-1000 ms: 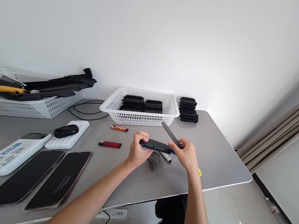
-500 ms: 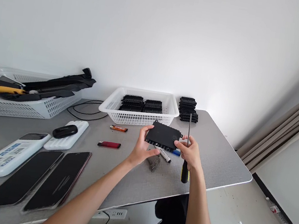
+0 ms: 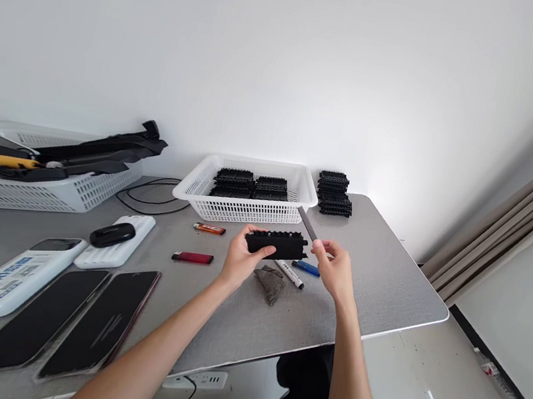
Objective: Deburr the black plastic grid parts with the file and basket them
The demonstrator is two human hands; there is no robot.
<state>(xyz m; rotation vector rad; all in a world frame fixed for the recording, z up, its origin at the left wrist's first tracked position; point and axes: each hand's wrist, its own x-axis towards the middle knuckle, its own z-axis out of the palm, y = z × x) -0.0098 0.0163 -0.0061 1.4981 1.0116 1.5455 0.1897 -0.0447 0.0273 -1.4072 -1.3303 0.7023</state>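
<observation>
My left hand (image 3: 241, 257) is closed around a flat black plastic part (image 3: 276, 247) with a toothed edge, its thumb lying along the near side. A screwdriver is in my right hand (image 3: 335, 269), its grey shaft (image 3: 309, 224) slanting up and left past the part's right end; the handle is hidden by the hand. Tip and part look apart. On the table below lie a grey-brown crumpled lump (image 3: 270, 284), a white marker (image 3: 290, 275) and a blue lighter (image 3: 306, 268).
A white basket (image 3: 249, 213) of black plastic parts stands by the wall, with a stack of similar parts (image 3: 332, 193) beside it. Red (image 3: 192, 257) and orange (image 3: 210, 229) lighters, phones (image 3: 100, 321), power banks (image 3: 11, 280) and a second basket (image 3: 80, 193) are leftward.
The black part has been tilted so its toothed edge faces up, and my right hand has let go of it. The screwdriver has swung from upright to slanting left.
</observation>
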